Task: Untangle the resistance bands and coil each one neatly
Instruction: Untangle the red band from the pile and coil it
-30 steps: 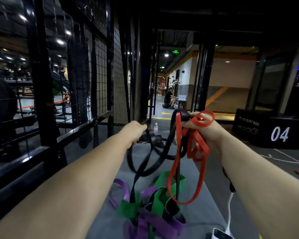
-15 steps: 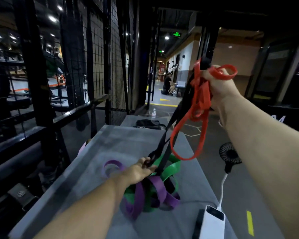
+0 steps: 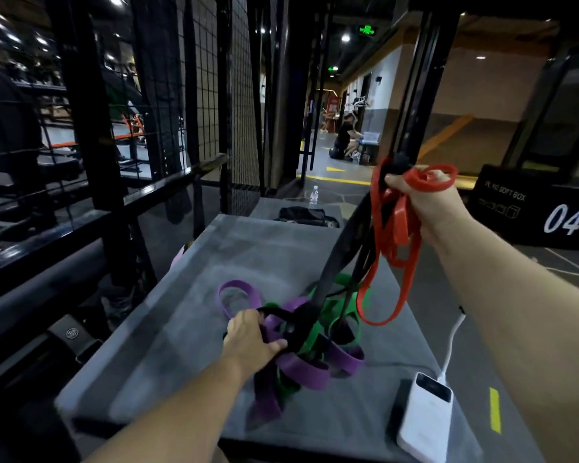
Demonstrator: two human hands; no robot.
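Note:
A tangle of resistance bands lies on a grey padded box (image 3: pixel 194 329). Purple bands (image 3: pixel 310 369) and a green band (image 3: pixel 351 324) are heaped in the middle of it. My right hand (image 3: pixel 425 202) is raised above the box, shut on a bunch of red band (image 3: pixel 398 262) loops and the upper end of a black band (image 3: pixel 331 279). The black band stretches taut down into the heap. There my left hand (image 3: pixel 251 339) grips its lower loop, resting on the purple bands. The red band's long loop hangs free over the green one.
A white power bank (image 3: pixel 428 416) with a white cable lies at the box's near right corner. A black metal rack with mesh stands along the left. A black bag and a water bottle (image 3: pixel 314 195) lie at the far end. A black plyo box (image 3: pixel 542 212) marked 04 stands right.
My left hand dropped from chest height to the heap and took hold of the black band's lower loop. My right hand lifted the red and black bands, then lowered a little.

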